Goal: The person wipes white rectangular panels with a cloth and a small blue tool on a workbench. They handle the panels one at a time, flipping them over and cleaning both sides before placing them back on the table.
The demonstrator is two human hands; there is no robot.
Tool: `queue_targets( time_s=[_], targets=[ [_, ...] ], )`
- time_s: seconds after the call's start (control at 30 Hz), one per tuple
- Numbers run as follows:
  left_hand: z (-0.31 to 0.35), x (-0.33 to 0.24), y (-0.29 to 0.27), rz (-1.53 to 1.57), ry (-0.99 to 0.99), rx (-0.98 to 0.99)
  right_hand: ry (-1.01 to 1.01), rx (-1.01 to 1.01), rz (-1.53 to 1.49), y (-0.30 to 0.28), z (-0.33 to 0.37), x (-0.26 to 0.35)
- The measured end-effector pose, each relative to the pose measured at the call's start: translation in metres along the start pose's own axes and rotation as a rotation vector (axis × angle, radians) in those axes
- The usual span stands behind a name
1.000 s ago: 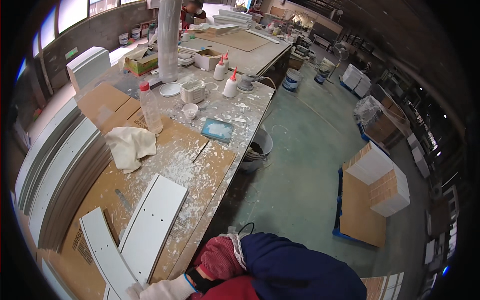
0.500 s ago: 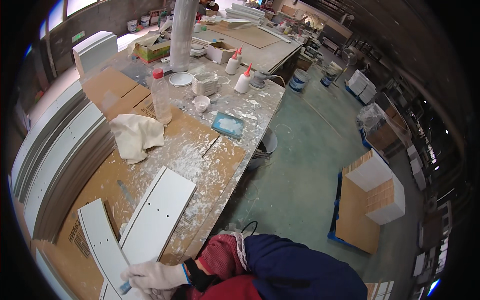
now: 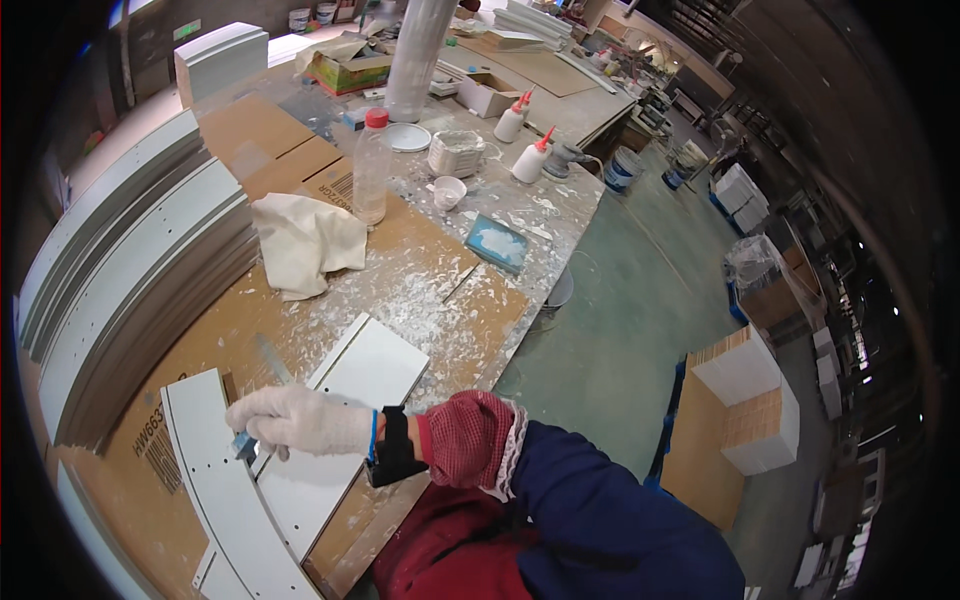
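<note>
My right hand (image 3: pixel 300 420), in a white knitted glove, is closed on a small blue block (image 3: pixel 243 446). The block is at the edge of a narrow curved white board (image 3: pixel 212 490), which has small dark holes along it. Beneath that board and to its right lies a wider white board (image 3: pixel 375 362) with a groove near one edge; my glove and wrist cover part of it. Both rest on brown cardboard (image 3: pixel 150 400) dusted with white powder. A grey metal strip (image 3: pixel 272 358) lies beyond my fingers. My left hand is out of view.
Stacked curved white boards (image 3: pixel 150 250) stand at the left. Beyond my hand are a cream cloth (image 3: pixel 308 245), a red-capped clear bottle (image 3: pixel 371 175), a blue powder-covered pad (image 3: pixel 497 243) and a white glue bottle (image 3: pixel 531 160). The table edge drops to green floor (image 3: pixel 620 300) with loaded pallets.
My right hand has moved away from me along the curved board, with the blue block in its fingers. The camera view has shifted a little, and more of my forearm shows.
</note>
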State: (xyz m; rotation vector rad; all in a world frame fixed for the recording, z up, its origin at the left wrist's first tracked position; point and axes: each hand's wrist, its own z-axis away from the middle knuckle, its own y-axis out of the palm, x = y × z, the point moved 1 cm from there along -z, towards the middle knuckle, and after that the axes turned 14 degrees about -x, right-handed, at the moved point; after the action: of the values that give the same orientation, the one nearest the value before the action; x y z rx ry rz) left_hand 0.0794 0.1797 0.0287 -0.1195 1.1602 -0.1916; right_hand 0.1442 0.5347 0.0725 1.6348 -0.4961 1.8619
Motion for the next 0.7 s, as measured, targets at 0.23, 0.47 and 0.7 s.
queue_targets(
  time_s=[0.23, 0.47, 0.7],
  targets=[
    [0.039, 0.047, -0.092, -0.162, -0.093, -0.266, -0.061, -0.169, 0.244, -0.012, -0.058, 0.021],
    [0.055, 0.101, -0.116, 0.625, -0.346, -0.427, -0.132, -0.069, 0.463, 0.009, -0.132, 0.012],
    [0.062, 0.103, -0.108, 0.551, -0.288, -0.514, -0.435, 0.107, 0.959, 0.074, -0.183, 0.029]
  ],
)
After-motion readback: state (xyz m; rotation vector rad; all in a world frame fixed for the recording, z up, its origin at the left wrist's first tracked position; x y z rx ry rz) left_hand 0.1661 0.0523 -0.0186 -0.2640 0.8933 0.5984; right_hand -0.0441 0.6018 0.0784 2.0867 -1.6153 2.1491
